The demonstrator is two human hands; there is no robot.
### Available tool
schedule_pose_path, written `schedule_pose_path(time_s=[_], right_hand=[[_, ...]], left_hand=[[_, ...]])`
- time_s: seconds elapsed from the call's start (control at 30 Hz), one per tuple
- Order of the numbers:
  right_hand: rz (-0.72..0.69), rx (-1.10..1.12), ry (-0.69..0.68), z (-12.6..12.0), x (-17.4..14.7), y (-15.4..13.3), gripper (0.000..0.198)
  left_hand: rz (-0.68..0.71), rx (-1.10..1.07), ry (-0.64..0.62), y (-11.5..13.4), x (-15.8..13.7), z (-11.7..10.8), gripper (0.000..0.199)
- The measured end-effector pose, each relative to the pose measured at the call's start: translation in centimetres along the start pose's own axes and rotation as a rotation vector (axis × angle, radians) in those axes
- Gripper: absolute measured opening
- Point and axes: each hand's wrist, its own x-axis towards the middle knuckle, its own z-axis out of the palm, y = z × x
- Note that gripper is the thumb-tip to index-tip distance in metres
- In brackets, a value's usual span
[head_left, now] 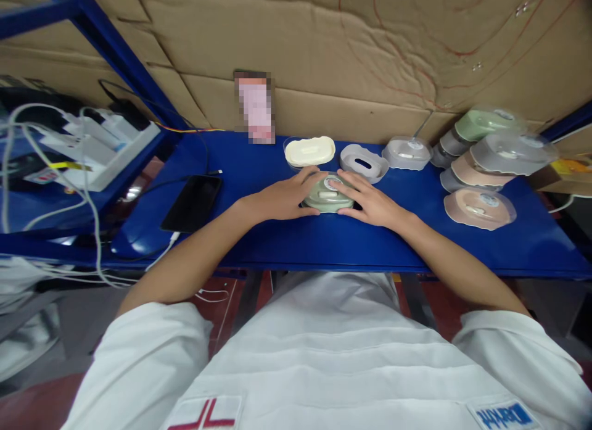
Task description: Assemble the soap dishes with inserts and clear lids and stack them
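Note:
A pale green soap box (329, 203) with a clear lid and a round sticker sits on the blue table in front of me. My left hand (289, 197) wraps round its left side, thumb at the near edge and fingers over the top. On the right side, my right hand (374, 203) grips it the same way, some fingertips on the lid by the sticker. Just beyond my hands lie a cream oval tray (309, 151) in a clear lid and a grey oval shell (364, 163) with a slot. The hands partly cover the green box's ends.
A closed grey box (407, 153) stands at the back. Stacked boxes (481, 165) and a pink box (480, 209) are at the right. A black phone (192, 203) with cables lies left, near a power strip (115, 152). Cardboard (296, 47) lines the back.

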Motion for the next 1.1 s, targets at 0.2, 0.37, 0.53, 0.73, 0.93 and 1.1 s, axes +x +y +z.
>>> schedule_pose_path(time_s=[0.2, 0.37, 0.53, 0.73, 0.93, 1.1], right_hand=[[-0.041, 0.049, 0.059, 0.2, 0.1, 0.8, 0.073], [-0.025, 0.05, 0.051, -0.1, 0.0, 0.9, 0.071], [-0.035, 0.016, 0.032, -0.2, -0.1, 0.5, 0.072], [0.017, 0.039, -0.003, 0.0, 0.0, 0.3, 0.075], [0.031, 0.016, -0.008, -0.9, 0.2, 0.2, 0.079], [0.193, -0.214, 0.194, -5.6, -0.8, 2.2, 0.082]], left_hand=[[-0.016, -0.012, -0.007, 0.7, -0.2, 0.4, 0.095], [0.038, -0.177, 0.076, 0.0, 0.2, 1.1, 0.099], [0.061, -0.256, 0.084, -0.8, 0.6, 1.4, 0.102], [0.06, -0.262, 0.087, -1.1, 0.7, 1.4, 0.102], [0.095, -0.276, 0.11, -1.2, 1.1, 1.4, 0.105], [0.09, -0.172, 0.304, -1.1, 1.3, 1.1, 0.095]])
